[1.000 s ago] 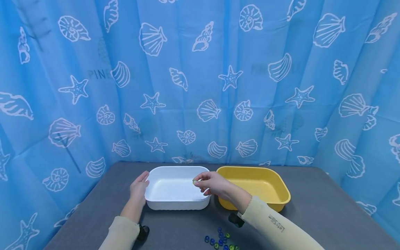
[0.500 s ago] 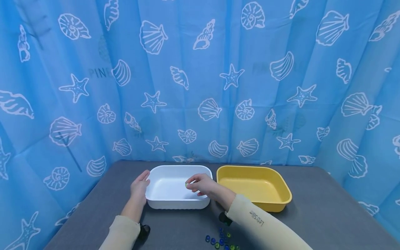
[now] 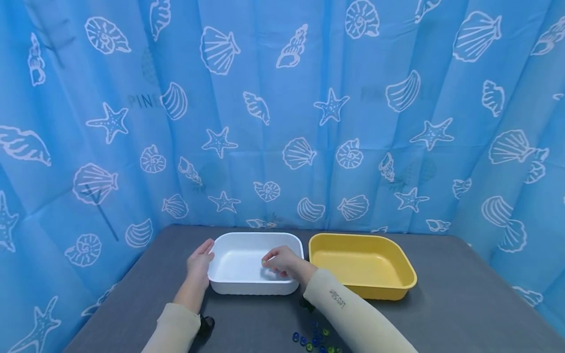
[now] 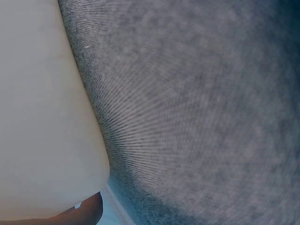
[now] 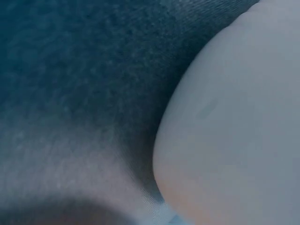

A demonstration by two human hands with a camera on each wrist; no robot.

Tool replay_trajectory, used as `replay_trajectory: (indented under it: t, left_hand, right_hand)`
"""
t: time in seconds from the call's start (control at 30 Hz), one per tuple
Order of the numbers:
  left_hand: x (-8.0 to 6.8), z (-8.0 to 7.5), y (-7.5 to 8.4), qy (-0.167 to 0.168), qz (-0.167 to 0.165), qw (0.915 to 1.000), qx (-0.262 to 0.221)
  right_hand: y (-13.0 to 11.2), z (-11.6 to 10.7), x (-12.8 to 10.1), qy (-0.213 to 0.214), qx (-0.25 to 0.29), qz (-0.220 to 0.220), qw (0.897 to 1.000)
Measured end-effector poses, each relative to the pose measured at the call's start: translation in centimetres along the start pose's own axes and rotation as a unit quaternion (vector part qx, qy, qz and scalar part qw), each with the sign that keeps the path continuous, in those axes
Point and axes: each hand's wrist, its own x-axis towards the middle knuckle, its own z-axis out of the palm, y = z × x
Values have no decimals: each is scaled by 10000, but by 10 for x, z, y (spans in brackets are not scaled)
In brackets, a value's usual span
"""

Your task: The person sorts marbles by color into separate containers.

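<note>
My right hand [image 3: 277,261] reaches into the white tub [image 3: 253,241] and pinches a small green glass bead [image 3: 263,264] low over the tub's floor. With straight fingers, my left hand [image 3: 199,261] rests against the tub's left outer wall. A yellow tub [image 3: 403,262] stands right beside the white one. Several blue and green beads [image 3: 315,340] lie on the grey table near the front edge. The left wrist view gives only a cream sleeve [image 4: 42,117] above grey cloth. Blurred sleeve and grey cloth fill the right wrist view.
The grey table [image 3: 463,299] is walled on three sides by a blue curtain [image 3: 282,113] printed with shells and starfish. Black wrist-camera mounts sit under both forearms [image 3: 205,324]. Bare table lies to the right of the yellow tub.
My right hand has moved left and down from the white tub's right rim into the tub, still pinching the green bead. The left hand has stayed at the tub's side.
</note>
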Motion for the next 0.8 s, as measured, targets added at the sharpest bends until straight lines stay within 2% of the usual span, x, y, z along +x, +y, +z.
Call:
replay_trajectory:
  t: [0.37, 0.6, 0.8]
  left_hand:
    - [4, 0, -1, 52, -34, 10000, 33]
    - [2, -1, 2, -8, 1, 10000, -41]
    - [1, -1, 2, -96, 0, 9999, -37]
  right_hand:
    - [6, 10, 29, 232, -170, 350, 9990]
    - [8, 13, 42, 443, -489, 507, 9965]
    - [9, 13, 42, 468, -520, 570, 9959]
